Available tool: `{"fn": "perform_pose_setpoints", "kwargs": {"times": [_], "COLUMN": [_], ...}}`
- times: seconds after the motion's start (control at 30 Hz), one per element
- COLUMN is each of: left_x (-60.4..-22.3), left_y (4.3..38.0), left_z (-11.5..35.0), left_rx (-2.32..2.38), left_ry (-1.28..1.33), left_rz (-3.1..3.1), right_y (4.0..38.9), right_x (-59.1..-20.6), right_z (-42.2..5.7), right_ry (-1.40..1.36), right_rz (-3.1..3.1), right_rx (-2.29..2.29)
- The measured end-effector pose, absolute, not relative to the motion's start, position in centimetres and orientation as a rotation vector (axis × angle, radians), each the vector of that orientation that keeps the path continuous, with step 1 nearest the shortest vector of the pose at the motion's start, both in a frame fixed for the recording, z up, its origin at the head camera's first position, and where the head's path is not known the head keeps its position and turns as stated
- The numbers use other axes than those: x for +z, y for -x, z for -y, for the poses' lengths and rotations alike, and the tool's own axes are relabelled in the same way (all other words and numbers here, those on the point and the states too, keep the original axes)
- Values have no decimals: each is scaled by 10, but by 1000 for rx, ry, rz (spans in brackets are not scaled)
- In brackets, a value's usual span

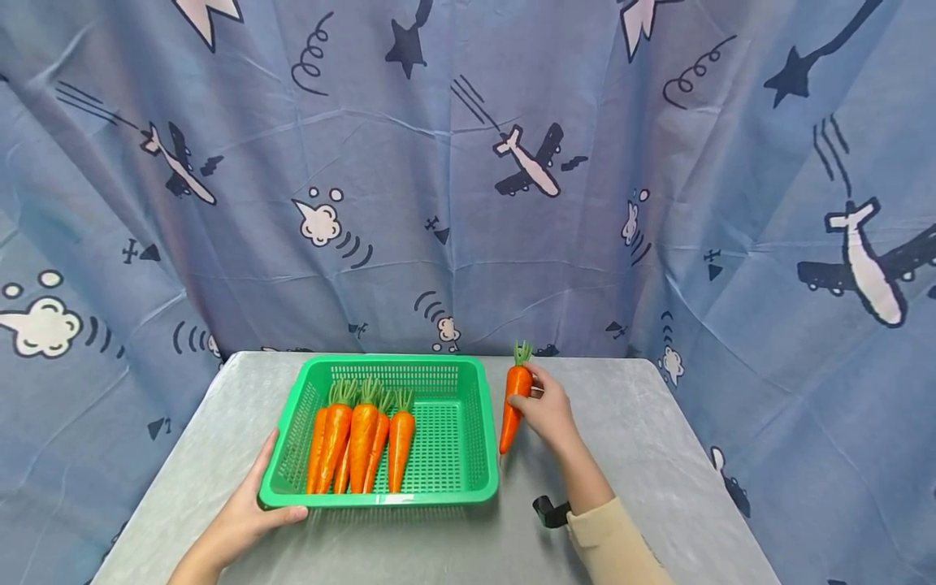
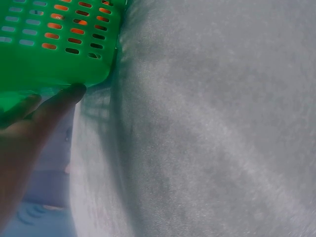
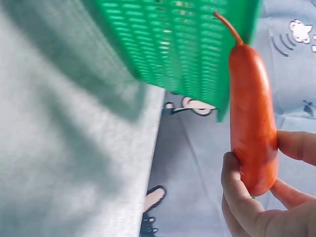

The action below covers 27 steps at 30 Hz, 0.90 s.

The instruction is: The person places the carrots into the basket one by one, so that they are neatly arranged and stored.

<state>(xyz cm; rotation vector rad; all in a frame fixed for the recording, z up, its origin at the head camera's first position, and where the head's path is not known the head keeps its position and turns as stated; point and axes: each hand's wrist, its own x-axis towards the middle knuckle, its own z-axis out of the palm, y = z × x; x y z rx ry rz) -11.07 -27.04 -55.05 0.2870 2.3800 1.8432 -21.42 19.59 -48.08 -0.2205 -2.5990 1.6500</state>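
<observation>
A green plastic basket point(image 1: 488, 439) with perforated walls holds several carrots point(image 1: 363, 435), their green stem ends toward the back and grouped in its left half. My left hand point(image 1: 244, 505) grips the basket at its front left corner, fingers along the left side and thumb by the front rim. In the left wrist view, fingertips point(image 2: 74, 92) touch the basket's green wall. Just right of the basket, my right hand point(image 1: 547, 409) pinches one carrot point(image 1: 515, 398) near its stem end, tip down. The right wrist view shows this carrot point(image 3: 253, 113) between thumb and fingers.
A grey-white table point(image 1: 621, 455) lies under everything. Behind and at both sides hangs a blue curtain point(image 1: 409, 227) printed with planes and clouds. A black strap point(image 1: 550, 513) shows by my right wrist, near the beige sleeve point(image 1: 614, 540).
</observation>
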Motion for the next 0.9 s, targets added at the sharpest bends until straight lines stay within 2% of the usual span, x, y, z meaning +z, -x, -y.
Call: {"fn": "perform_pose_setpoints", "kwargs": {"times": [0.47,0.9], "left_x": [-551,-551], "left_y": [111,110], "left_z": [271,270], "left_rx": [1836,1818], "left_ry": [-278,-298], "left_rz": [-2373,-2414], "right_y": [202,200], "right_x": [-442,-441], "right_z": [-170,-125], "right_ry": [54,-94], "right_rz": [2495,2485], "right_rx": [1702,1749]}}
